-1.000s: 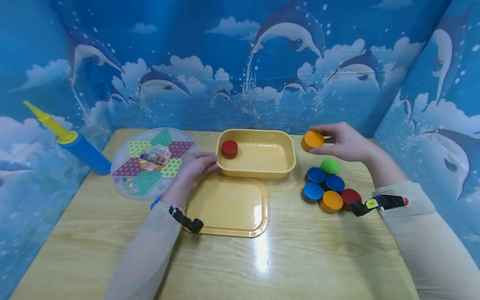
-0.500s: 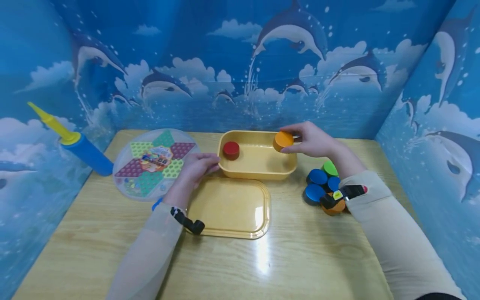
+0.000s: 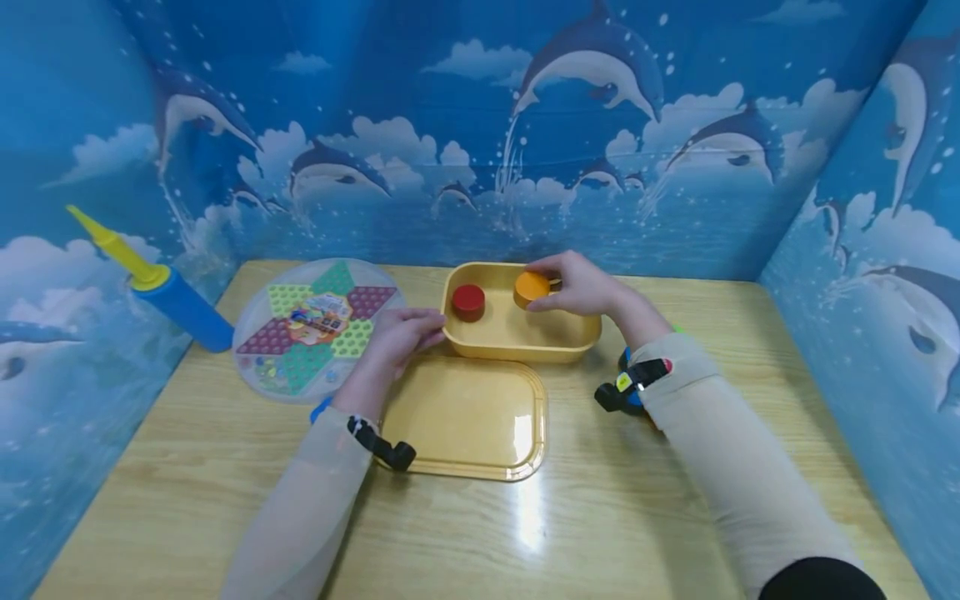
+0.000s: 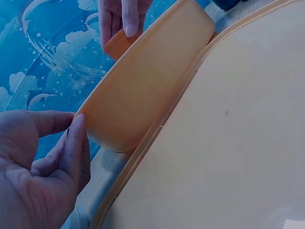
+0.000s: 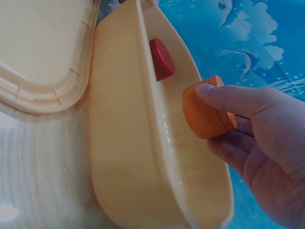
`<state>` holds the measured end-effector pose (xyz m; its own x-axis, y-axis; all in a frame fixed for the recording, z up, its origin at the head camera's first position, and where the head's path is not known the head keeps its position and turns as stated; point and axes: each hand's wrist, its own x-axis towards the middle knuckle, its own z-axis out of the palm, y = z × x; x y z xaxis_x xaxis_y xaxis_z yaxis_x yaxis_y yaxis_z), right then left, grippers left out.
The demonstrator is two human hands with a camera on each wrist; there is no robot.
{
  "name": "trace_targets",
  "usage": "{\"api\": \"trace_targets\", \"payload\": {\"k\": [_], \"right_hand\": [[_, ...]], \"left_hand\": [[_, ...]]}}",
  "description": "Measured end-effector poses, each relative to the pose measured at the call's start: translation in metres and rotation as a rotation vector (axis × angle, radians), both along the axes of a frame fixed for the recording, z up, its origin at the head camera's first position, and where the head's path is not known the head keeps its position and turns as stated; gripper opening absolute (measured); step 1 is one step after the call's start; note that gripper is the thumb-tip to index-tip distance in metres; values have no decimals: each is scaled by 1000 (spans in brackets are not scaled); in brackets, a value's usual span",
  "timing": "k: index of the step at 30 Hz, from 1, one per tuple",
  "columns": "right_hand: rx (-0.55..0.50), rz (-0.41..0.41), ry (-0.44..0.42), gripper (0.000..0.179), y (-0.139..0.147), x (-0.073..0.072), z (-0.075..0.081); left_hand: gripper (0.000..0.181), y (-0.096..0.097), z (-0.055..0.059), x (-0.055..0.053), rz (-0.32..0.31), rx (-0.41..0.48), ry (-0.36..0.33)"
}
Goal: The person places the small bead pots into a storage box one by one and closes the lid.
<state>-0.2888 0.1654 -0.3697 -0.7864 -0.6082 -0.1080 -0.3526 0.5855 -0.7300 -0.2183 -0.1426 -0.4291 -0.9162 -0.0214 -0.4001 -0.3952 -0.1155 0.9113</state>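
My right hand (image 3: 581, 285) pinches an orange round tin (image 3: 529, 288) between thumb and fingers, inside the walls of a pale yellow plastic box (image 3: 525, 352). A seam runs round the tin (image 5: 202, 110) in the right wrist view. Whether its base touches the box floor I cannot tell. In the box's left end sits a red round tin (image 3: 468, 302). With thumb and fingertips, my left hand (image 3: 403, 337) pinches the rim at that end, as the left wrist view shows on the box wall (image 4: 138, 90). The matching lid (image 3: 465, 417) lies flat in front of the box.
A round Chinese checkers board (image 3: 318, 329) in a clear case lies left, beside a blue hand pump (image 3: 187, 312) with a yellow nozzle. Under the right forearm, blue tins (image 3: 633, 398) are mostly covered by the sleeve. A dolphin-print curtain (image 3: 450, 125) stands behind the table.
My right hand has carried the orange tin leftward from beyond the box's right end to inside it, next to the red one. The left hand stays on the rim.
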Motion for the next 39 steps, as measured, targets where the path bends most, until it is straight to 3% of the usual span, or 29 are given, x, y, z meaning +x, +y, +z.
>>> {"api": "trace_targets", "payload": {"k": [21,31,39], "right_hand": [[79,26,25,61,-41,-14,-36],[42,-22,1,66,-40,-8,-35],[41,-8,13,69,-20,-1,-22]], "left_hand": [[42,7,0,1,-4,38,19],[41,5,1,1,-4,36,19],[40,1,0,1,20,2,-15]]}}
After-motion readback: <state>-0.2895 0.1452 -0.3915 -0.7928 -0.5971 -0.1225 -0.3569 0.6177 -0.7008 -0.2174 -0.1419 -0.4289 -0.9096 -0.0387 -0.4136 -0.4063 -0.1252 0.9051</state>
